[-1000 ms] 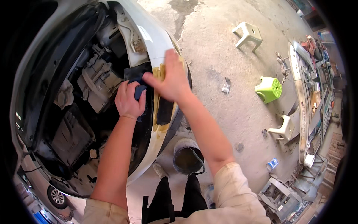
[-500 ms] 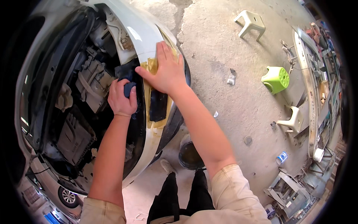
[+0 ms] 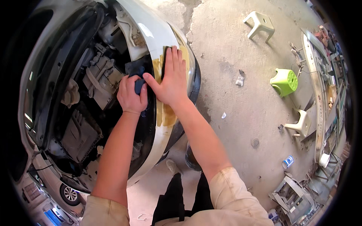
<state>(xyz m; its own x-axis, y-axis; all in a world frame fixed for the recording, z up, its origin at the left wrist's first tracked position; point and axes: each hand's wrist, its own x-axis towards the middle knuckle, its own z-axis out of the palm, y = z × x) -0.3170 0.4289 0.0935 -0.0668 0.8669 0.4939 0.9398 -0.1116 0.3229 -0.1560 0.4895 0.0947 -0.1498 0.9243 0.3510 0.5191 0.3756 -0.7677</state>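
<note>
White car panel (image 3: 160, 30), streaky yellow-brown patch (image 3: 165, 113); dark-blue wad (image 3: 139, 86); lime-green stool (image 3: 283, 82).

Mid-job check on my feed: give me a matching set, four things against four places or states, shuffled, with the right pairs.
Things
1. Left hand
2. Right hand
3. Bright green stool
4. Blue-and-white can

Places or states
A. On the floor, lower in the picture than both pale stools
B. Fingers curled around a dark blue piece
C. On the floor, between the two pale stools
D. Fingers extended over the yellowish patch

Pairs: 1-B, 2-D, 3-C, 4-A
</note>
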